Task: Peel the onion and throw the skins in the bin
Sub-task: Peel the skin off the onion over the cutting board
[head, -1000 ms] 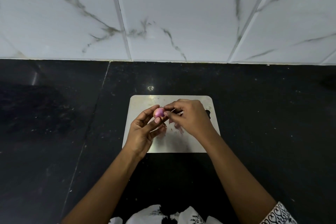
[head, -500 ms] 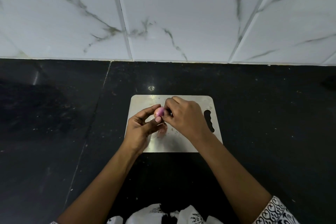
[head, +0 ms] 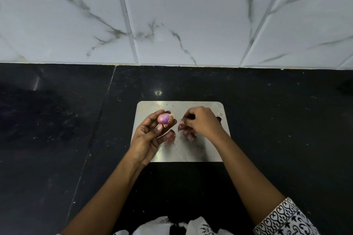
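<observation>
A small pink-purple onion (head: 164, 118), partly peeled with a flap of brownish skin at its right side, sits in the fingertips of my left hand (head: 150, 135) above the left part of a steel cutting board (head: 191, 150). My right hand (head: 202, 122) hovers over the board's right half, fingers pinched together low near a small heap of reddish onion skins (head: 186, 129) lying on the board. Whether a piece of skin is between those fingers cannot be made out. No bin is in view.
The board lies on a black stone counter (head: 277, 120) that runs to a white marble-tiled wall (head: 191, 25) at the back. The board's handle slot (head: 219, 119) peeks out beside my right hand. Counter seam runs at left.
My right hand has pulled away from the onion to the right and down toward the skins on the board. The left hand still holds the onion, now with more bare purple surface showing.
</observation>
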### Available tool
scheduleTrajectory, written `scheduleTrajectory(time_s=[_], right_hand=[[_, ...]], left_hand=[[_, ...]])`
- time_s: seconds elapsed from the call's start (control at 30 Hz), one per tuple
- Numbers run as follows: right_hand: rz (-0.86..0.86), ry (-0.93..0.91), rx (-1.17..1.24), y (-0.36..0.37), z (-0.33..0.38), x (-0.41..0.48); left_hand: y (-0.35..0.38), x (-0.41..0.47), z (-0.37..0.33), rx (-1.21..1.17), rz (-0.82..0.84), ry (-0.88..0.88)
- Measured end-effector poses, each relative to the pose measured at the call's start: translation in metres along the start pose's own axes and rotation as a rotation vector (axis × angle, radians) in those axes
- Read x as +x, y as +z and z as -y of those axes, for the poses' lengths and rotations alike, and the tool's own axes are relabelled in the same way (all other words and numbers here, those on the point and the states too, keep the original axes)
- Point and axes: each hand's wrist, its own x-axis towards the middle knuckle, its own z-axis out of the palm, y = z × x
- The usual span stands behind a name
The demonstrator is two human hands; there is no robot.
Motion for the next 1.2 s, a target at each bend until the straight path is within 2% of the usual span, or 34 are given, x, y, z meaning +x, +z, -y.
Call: scheduleTrajectory(time_s=[0.07, 0.17, 0.27, 0.43, 0.53, 0.73, 0.93, 1.1, 1.2], right_hand=[[0.071, -0.034, -0.104, 0.007, -0.004, -0.005], [-0.061, -0.1, -0.155, 0.014, -0.005, -0.01], [-0.18, -0.151, -0.002, 0.016, -0.003, -0.012], [-0.195, -0.245, 0.312, 0.005, 0.014, -0.023], [-0.157, -0.355, 0.187, -0.002, 0.023, -0.026], [-0.182, -0.412, -0.013, -0.007, 0.034, -0.026], [-0.283, -0.514, -0.185, 0.006, 0.037, -0.029], [-0.364, -0.553, -0.221, 0.013, 0.031, -0.027], [-0.279, -0.531, -0.126, 0.008, 0.028, -0.023]], left_hand=[[-0.002, 0.001, 0.003, -0.043, -0.014, -0.019], [-0.004, 0.002, 0.006, -0.066, -0.023, -0.043], [-0.005, 0.002, 0.009, -0.087, -0.025, -0.063], [-0.003, 0.002, 0.006, -0.09, -0.019, -0.064], [0.0, 0.001, 0.003, -0.066, -0.029, -0.057], [0.007, 0.002, -0.001, 0.009, -0.055, 0.016], [0.007, 0.003, -0.002, 0.051, -0.086, 0.064], [0.007, 0.002, -0.002, 0.096, -0.074, 0.061], [0.006, -0.002, 0.0, 0.118, -0.058, 0.054]])
